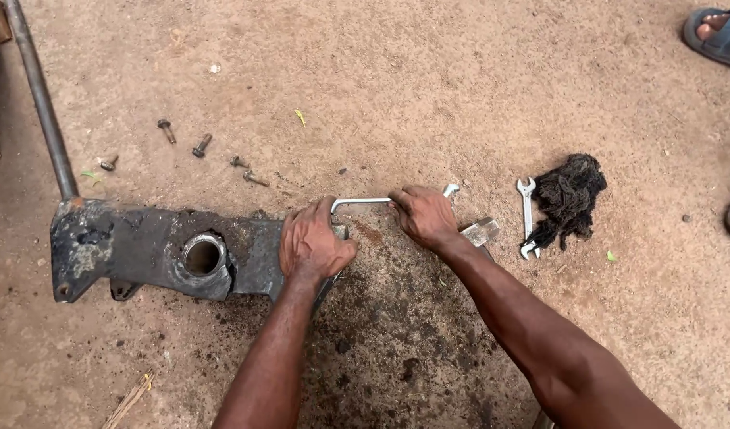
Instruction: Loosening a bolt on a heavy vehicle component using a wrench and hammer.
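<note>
Under right hand [425,216], wrench [363,201] handle

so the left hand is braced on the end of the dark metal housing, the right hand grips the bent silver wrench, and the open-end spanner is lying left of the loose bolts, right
Not quite. In the head view the open-end spanner lies on the right, beside the black rag, far from the loose bolts at upper left. The rest holds: the left hand braces on the dark metal housing, and the right hand grips the bent silver wrench.
</note>
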